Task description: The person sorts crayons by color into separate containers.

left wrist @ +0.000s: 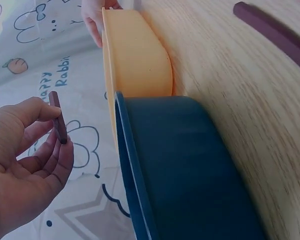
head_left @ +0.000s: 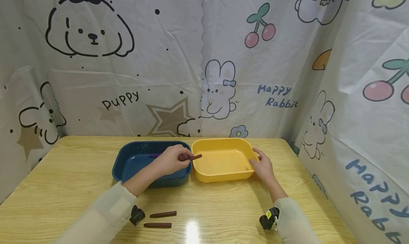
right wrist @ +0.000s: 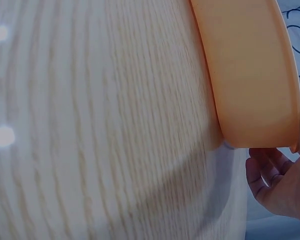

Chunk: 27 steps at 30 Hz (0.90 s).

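My left hand [head_left: 174, 159] pinches a brown crayon [head_left: 196, 157] between thumb and fingers, above the right end of a dark blue bin [head_left: 127, 178]. One end of the crayon points toward a yellow bin [head_left: 220, 178]. In the left wrist view, the crayon [left wrist: 58, 117] looks dark and many-sided, held beyond the blue bin's rim. My right hand [head_left: 263, 164] grips the yellow bin's right end, thumb over the rim and fingers outside the wall. Inside the blue bin lies a purple crayon [head_left: 154, 155], partly hidden by my left hand.
Two more brown crayons, an upper one [head_left: 163, 214] and a lower one [head_left: 158, 225], lie on the wooden table [head_left: 217, 208] in front of the bins. The bins stand side by side near the back edge. Printed curtains [head_left: 179, 66] hang behind and at both sides.
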### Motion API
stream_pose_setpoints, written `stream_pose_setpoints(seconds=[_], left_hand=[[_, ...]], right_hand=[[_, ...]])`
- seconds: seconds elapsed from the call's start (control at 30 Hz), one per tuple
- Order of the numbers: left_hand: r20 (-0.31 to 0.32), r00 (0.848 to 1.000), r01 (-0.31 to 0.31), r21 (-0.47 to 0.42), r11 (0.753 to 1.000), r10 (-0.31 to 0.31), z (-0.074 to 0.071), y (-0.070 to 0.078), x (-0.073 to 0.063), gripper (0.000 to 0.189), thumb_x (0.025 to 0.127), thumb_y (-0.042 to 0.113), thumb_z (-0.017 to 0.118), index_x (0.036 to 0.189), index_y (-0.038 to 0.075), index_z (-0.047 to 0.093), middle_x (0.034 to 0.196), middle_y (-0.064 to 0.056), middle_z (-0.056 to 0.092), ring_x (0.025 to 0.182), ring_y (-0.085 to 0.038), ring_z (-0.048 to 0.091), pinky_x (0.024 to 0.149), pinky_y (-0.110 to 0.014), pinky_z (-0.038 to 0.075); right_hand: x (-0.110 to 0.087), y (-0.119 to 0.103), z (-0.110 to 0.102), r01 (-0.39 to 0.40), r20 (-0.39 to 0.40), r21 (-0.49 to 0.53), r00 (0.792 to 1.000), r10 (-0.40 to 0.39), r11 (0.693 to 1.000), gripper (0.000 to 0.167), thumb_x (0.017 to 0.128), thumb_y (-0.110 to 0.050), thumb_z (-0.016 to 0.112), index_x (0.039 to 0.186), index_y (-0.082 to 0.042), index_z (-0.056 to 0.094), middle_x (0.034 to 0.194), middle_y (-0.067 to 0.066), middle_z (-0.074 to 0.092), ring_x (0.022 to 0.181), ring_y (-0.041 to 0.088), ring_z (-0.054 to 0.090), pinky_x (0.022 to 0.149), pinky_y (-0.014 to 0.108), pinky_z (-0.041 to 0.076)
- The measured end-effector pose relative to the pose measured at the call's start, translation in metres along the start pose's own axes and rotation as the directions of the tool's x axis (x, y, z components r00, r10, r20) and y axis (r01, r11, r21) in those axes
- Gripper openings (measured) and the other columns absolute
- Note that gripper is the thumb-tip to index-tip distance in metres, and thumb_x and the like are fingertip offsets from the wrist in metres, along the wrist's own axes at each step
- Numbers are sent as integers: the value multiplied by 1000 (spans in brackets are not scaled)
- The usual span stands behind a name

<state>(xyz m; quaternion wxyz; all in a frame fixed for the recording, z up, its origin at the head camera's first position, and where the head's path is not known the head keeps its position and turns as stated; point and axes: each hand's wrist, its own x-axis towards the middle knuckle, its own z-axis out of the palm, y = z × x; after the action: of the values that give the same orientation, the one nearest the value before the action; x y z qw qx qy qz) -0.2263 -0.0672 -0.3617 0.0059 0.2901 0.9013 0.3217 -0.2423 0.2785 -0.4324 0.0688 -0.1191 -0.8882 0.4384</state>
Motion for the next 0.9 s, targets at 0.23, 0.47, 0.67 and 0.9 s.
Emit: stream_pose_setpoints(seconds=[0.23, 0.47, 0.67, 0.9], left_hand=[[16, 1000, 13, -19, 1000, -13, 9, 0, 18, 16, 85, 12, 64, 100, 12, 71, 81, 1, 58, 73, -11, 50, 66, -24, 46], [36, 999, 25, -31, 999, -24, 18, 3, 34, 16, 85, 10, 64, 99, 10, 70, 82, -1, 62, 71, -12, 52, 62, -23, 46], [33, 999, 13, -22, 1000, -12, 25, 4, 45, 17, 84, 8, 63, 99, 9, 71, 82, -3, 63, 69, -12, 51, 58, -21, 42], [42, 998, 40, -33, 999, -38, 33, 2, 58, 18, 86, 8, 61, 102, 7, 70, 86, -5, 63, 71, -14, 53, 59, -23, 42]], right_hand=[[0, 1, 0, -8, 11, -7, 1000, 8, 1000, 53, 92, -13, 54, 142, -9, 39, 118, 26, 54, 93, 27, 58, 68, 25, 52], [-1, -1, 0, -9, 7, 0, 1000, 9, 1000, 53, 92, -13, 54, 143, -10, 39, 122, 27, 54, 99, 30, 58, 70, 26, 52], [-2, 0, 0, -1, 7, 12, 1000, 1, 1000, 53, 92, -12, 54, 143, -8, 38, 122, 28, 53, 100, 31, 58, 70, 26, 52], [-2, -1, 2, -9, -11, 4, 1000, 9, 1000, 52, 90, -11, 55, 141, -9, 41, 116, 27, 56, 90, 26, 58, 65, 22, 50]])
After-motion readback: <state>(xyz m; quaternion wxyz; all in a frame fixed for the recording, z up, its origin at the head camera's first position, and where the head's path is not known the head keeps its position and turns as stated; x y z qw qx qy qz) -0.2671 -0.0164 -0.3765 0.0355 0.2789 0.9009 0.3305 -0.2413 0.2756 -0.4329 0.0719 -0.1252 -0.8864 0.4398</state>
